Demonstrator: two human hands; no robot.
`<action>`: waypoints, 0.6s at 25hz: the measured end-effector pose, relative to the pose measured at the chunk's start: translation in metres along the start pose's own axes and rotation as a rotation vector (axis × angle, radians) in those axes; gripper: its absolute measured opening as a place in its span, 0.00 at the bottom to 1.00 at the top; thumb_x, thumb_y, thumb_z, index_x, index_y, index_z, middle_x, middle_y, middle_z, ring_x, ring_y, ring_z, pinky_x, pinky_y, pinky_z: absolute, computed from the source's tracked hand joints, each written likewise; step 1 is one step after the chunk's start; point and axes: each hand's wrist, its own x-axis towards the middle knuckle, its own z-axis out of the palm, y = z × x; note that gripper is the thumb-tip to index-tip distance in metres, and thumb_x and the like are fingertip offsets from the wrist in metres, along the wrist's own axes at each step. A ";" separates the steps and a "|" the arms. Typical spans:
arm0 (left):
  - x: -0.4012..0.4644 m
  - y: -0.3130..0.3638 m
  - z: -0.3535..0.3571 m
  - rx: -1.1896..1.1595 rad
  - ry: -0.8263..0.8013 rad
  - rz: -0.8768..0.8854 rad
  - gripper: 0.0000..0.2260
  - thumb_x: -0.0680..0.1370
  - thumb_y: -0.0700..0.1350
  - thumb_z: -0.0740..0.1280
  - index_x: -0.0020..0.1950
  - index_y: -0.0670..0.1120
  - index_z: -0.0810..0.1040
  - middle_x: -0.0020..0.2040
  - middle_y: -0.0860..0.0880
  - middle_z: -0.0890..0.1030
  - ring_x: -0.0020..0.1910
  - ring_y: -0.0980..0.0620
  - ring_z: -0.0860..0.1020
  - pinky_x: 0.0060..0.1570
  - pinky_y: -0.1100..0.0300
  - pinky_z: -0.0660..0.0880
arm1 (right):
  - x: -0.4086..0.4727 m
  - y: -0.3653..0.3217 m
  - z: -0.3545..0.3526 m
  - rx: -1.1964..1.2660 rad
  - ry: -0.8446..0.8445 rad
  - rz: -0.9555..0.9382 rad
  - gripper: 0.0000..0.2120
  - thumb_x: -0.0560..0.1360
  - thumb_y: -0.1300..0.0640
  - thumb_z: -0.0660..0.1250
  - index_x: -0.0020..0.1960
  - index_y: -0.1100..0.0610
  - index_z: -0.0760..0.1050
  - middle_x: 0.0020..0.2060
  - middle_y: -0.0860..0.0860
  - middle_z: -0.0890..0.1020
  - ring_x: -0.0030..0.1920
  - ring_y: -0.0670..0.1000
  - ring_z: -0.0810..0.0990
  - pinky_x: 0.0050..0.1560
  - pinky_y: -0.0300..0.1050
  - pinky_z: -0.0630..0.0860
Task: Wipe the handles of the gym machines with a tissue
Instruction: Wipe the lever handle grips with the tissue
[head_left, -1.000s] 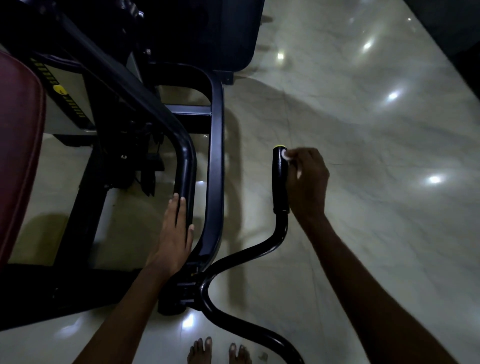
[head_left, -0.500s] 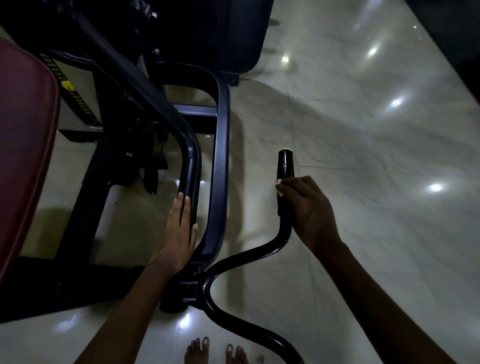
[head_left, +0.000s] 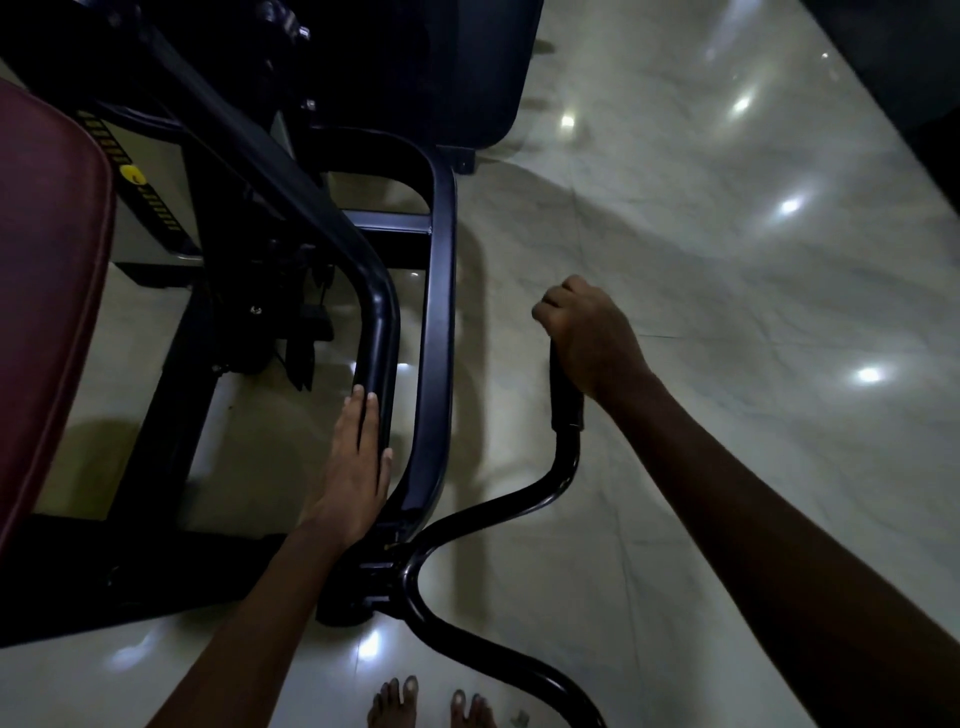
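The black handle grip (head_left: 566, 400) stands upright on a curved black bar (head_left: 498, 509) at the machine's right side. My right hand (head_left: 587, 332) grips the top end of the grip, fingers curled over it and covering its cap. The tissue is hidden inside that hand. My left hand (head_left: 358, 462) rests flat, fingers straight, on the inner black frame tube (head_left: 382, 322) of the machine.
A second black frame tube (head_left: 441, 291) runs between my two hands. A maroon padded seat (head_left: 47, 291) fills the left edge. My bare feet (head_left: 431, 701) stand on the glossy marble floor (head_left: 727, 312), which stretches to the right.
My right hand slid down the grip to its middle, then back up to the top end, now covering the yellow cap and the tissue. My left hand stayed on the frame tube.
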 end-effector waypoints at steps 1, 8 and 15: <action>0.000 0.000 0.000 0.007 0.002 0.003 0.27 0.82 0.45 0.54 0.77 0.38 0.50 0.78 0.42 0.47 0.77 0.46 0.48 0.74 0.54 0.52 | -0.002 0.000 0.002 -0.024 -0.029 -0.034 0.05 0.66 0.69 0.63 0.38 0.62 0.76 0.35 0.56 0.78 0.39 0.57 0.74 0.36 0.44 0.66; -0.001 -0.002 0.000 0.031 0.039 0.039 0.29 0.79 0.51 0.48 0.77 0.37 0.52 0.78 0.40 0.49 0.77 0.47 0.48 0.74 0.60 0.48 | -0.051 -0.013 -0.007 0.114 -0.071 -0.255 0.05 0.63 0.65 0.63 0.37 0.58 0.75 0.36 0.52 0.78 0.42 0.56 0.77 0.44 0.47 0.73; -0.002 0.004 -0.002 0.047 0.027 0.017 0.30 0.78 0.53 0.45 0.77 0.37 0.51 0.78 0.42 0.47 0.77 0.48 0.47 0.73 0.54 0.51 | -0.067 -0.022 -0.028 0.214 -0.027 -0.424 0.08 0.70 0.60 0.59 0.37 0.56 0.76 0.35 0.50 0.78 0.39 0.54 0.75 0.40 0.47 0.73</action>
